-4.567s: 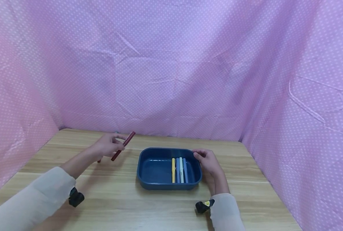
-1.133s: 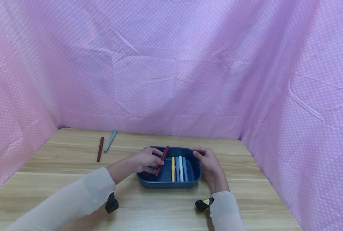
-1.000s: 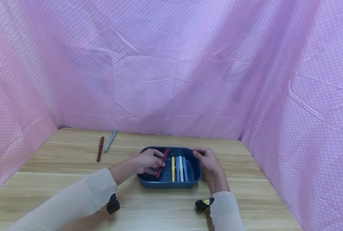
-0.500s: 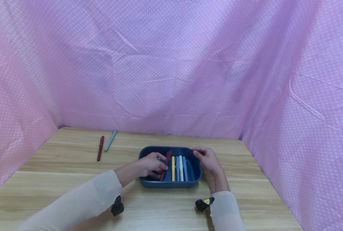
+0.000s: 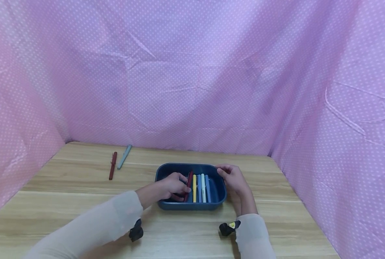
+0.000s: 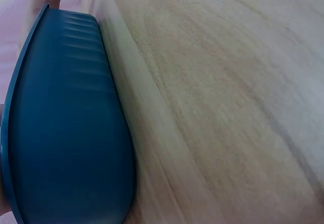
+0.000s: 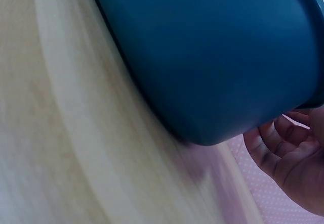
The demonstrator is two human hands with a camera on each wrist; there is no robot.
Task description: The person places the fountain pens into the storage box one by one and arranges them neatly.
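A dark blue rectangular box (image 5: 192, 206) stands on the table. My left hand (image 5: 173, 185) reaches into it and holds a dark red pen (image 5: 190, 176) between thumb and fingers, low in the box and tilted slightly. Just right of that pen lie a yellow pen (image 5: 194, 189), a blue pen (image 5: 199, 189), a pale green pen (image 5: 203, 187) and another blue pen (image 5: 207, 189), side by side. My right hand (image 5: 232, 178) grips the box rim at the far right corner. In the left wrist view the box wall (image 6: 66, 107) hides most of the left hand.
On the wooden table (image 5: 179, 233), back left, lie a second dark red pen (image 5: 113, 165) and a grey-blue pen (image 5: 124, 157), apart from each other. A pink dotted cloth (image 5: 192, 90) hangs behind the table and along both sides.
My left hand has carried the dark red pen from the table's left into the box, then lowered it rightward, close to the yellow pen. The right hand stays on the rim.
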